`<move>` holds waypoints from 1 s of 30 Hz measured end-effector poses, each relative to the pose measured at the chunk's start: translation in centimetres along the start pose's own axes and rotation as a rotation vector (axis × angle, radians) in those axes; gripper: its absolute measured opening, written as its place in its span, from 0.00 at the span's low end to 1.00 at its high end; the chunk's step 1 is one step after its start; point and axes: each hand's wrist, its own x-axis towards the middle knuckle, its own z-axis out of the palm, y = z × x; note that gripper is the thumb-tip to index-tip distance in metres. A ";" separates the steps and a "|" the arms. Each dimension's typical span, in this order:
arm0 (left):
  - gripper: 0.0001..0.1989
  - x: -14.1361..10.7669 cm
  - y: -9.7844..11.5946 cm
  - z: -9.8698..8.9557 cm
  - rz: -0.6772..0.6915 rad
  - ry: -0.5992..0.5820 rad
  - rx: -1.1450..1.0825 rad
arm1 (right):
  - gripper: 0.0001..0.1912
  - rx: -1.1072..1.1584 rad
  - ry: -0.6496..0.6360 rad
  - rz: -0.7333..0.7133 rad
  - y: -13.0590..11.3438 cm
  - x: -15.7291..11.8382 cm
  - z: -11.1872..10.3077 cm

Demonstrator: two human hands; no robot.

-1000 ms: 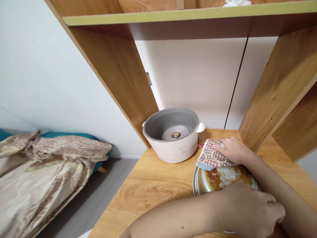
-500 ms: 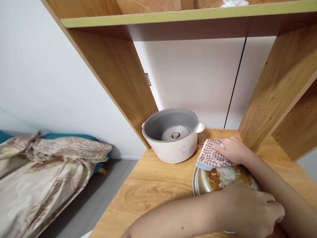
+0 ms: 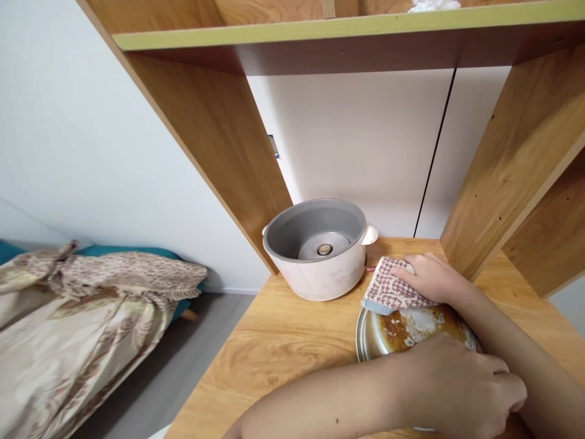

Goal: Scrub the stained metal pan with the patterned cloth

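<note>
— What fills most of the frame?
— The wooden desk [image 3: 256, 341], with its shelf [image 3: 320, 34] across the top. A patterned bedspread [image 3: 91, 323] lies at lower left.

— And on the desk?
— A white pot [image 3: 320, 277] near the center, grey inside. Right of it, toward the lower right, sits a metal pan [image 3: 372, 338], its brown-stained surface facing up.

— The hands?
— The left hand [image 3: 466, 387], lower right, lies across the pan's near part, fingers curled. I can't tell whether they grip anything; its back hides that. The right hand [image 3: 432, 277], above it in the frame, grips a patterned cloth [image 3: 388, 283] against the pan's far side, thumb across the fabric.

— Anything smaller?
— A red tag [image 3: 371, 269] between the pot and the cloth.
</note>
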 end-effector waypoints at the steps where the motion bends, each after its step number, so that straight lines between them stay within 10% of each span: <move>1: 0.07 0.0 0.0 0.0 -0.002 -0.002 0.000 | 0.31 -0.001 -0.003 0.001 0.1 0.0 0.1; 30: 0.08 0.1 0.0 0.0 0.019 -0.004 0.057 | 0.30 -0.013 -0.003 0.004 0.2 0.2 0.2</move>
